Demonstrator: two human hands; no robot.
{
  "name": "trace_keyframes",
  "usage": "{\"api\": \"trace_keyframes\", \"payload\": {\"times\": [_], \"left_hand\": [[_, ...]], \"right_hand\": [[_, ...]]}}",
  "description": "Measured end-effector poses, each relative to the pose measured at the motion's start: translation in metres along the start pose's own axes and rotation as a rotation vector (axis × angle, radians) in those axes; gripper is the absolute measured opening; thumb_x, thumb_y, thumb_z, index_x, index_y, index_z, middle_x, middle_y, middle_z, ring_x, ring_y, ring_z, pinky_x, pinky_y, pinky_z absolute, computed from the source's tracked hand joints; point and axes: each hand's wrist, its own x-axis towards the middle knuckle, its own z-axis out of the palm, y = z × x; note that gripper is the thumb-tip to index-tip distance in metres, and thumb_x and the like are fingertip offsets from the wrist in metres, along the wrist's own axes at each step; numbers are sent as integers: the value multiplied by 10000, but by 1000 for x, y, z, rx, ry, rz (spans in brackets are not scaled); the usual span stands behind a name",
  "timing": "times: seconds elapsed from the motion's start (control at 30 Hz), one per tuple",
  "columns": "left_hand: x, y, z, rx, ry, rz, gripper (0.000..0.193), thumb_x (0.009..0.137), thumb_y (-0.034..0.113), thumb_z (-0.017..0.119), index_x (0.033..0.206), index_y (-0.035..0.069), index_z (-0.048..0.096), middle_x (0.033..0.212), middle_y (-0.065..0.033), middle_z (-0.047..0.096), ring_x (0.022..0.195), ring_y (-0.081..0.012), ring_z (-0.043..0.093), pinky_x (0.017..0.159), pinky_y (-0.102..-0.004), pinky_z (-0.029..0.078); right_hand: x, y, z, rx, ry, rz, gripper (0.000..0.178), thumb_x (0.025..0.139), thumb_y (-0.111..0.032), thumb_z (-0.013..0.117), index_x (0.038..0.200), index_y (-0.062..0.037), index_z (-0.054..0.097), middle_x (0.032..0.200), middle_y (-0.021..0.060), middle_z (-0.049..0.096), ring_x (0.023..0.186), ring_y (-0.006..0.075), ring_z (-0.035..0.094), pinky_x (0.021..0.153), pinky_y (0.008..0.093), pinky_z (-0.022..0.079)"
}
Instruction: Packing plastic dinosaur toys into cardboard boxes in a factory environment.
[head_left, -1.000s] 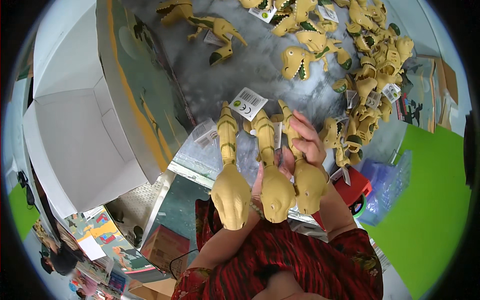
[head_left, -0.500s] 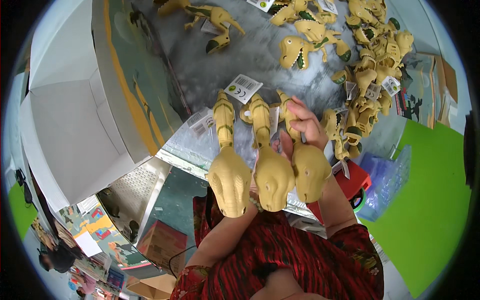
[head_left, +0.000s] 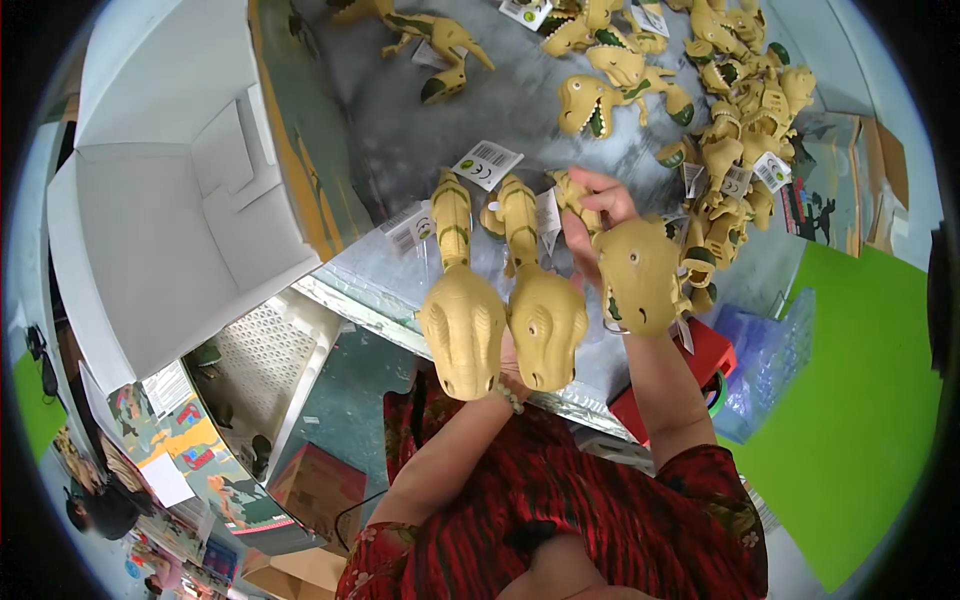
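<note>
Two yellow toy dinosaurs with green stripes, a left one (head_left: 460, 335) and a middle one (head_left: 545, 325), are held side by side, heads toward me and tails away. Beneath them is my left hand (head_left: 509, 362), closed on them; its fingers are mostly hidden, and a beaded bracelet shows at the wrist. My right hand (head_left: 600, 207) grips a third toy dinosaur (head_left: 640, 280) by its body, thumb and fingers around it. This one is turned aside, so one eye and part of the mouth show. White tags (head_left: 486, 164) hang from the toys.
A pile of toy dinosaurs (head_left: 735, 130) covers the table's right side. Another lies at the far left (head_left: 440, 45). An open white-lined box (head_left: 150, 250) stands left, above a perforated white crate (head_left: 270, 345). At right are a red object (head_left: 715, 350), clear plastic wrap (head_left: 770, 350) and a green surface (head_left: 860, 400).
The right-hand dinosaur has been drawn away to the right from the other two and turned. The two left dinosaurs have shifted slightly away from me. The white-lined box appears farther right.
</note>
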Motion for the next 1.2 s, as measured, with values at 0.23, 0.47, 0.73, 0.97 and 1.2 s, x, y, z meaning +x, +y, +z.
{"api": "trace_keyframes", "payload": {"times": [0.23, 0.47, 0.73, 0.97, 1.2], "left_hand": [[13, -7, 16, -1839, 13, -314, 752, 682, 464, 529, 1260, 78, 243, 1326, -68, 196, 1195, -283, 231, 946, -489, 203], [9, -11, 16, -1832, -67, -253, 785, 697, 529, 443, 1284, 82, 174, 1348, -53, 141, 1227, -272, 159, 983, -477, 120], [7, 11, 6, -2, -173, -108, 583, 810, 473, 285, 1255, 98, 249, 1302, -67, 253, 1192, -254, 253, 946, -461, 246], [8, -15, 21, -508, 98, -92, 398, 819, 344, 430, 1146, 118, 416, 1184, -117, 415, 1028, -251, 451, 811, -386, 433], [8, -27, 24, -549, -46, -96, 542, 698, 276, 515, 1183, 98, 350, 1287, -31, 304, 1166, -295, 298, 892, -504, 264]], "right_hand": [[29, -34, -33, 21, -236, 68, 443, 614, 8, 662, 972, -40, 404, 1162, 151, 417, 1077, 247, 414, 869, 319, 355], [39, -37, -32, -98, -322, -51, 369, 586, 3, 660, 894, -22, 457, 1102, 155, 467, 1090, 279, 398, 870, 317, 354], [41, -32, -10, -148, -164, -152, 258, 622, -49, 639, 792, -6, 449, 987, 150, 523, 962, 317, 501, 771, 345, 436], [35, -26, -11, -133, -157, -140, 262, 629, 19, 596, 825, -3, 423, 1022, 174, 501, 984, 339, 487, 793, 353, 420], [43, -20, -26, -41, -302, -62, 317, 632, 50, 590, 887, -15, 413, 1067, 188, 482, 1025, 335, 464, 824, 352, 397]]}}
